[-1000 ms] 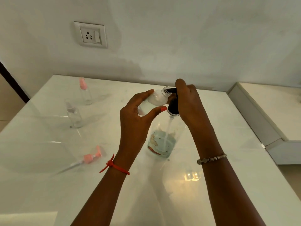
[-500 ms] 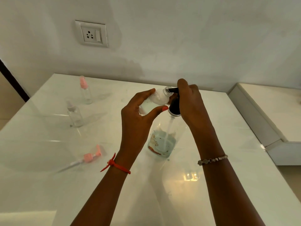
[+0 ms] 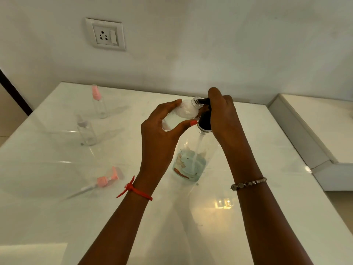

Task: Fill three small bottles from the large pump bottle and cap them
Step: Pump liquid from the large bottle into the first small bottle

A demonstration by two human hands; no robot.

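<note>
My left hand [image 3: 160,134] holds a small clear bottle [image 3: 186,111], tilted, its open threaded neck against the black pump spout. My right hand [image 3: 223,115] covers the black pump head [image 3: 205,122] of the large clear pump bottle [image 3: 191,163], which stands on the table with a little liquid at its bottom. A second small bottle with a pink cap [image 3: 98,102] stands at the far left. A third small bottle with a pale cap [image 3: 86,131] stands in front of it. A loose pink pump cap with its tube [image 3: 104,181] lies on the table to the left.
The white glossy table [image 3: 57,217] meets a white wall with a socket plate [image 3: 106,35]. A lower white ledge [image 3: 315,134] runs along the right side. The table's left edge drops off near a dark door frame.
Both hands and the small bottle stay at the pump spout; the view has shifted slightly, nothing else moved.
</note>
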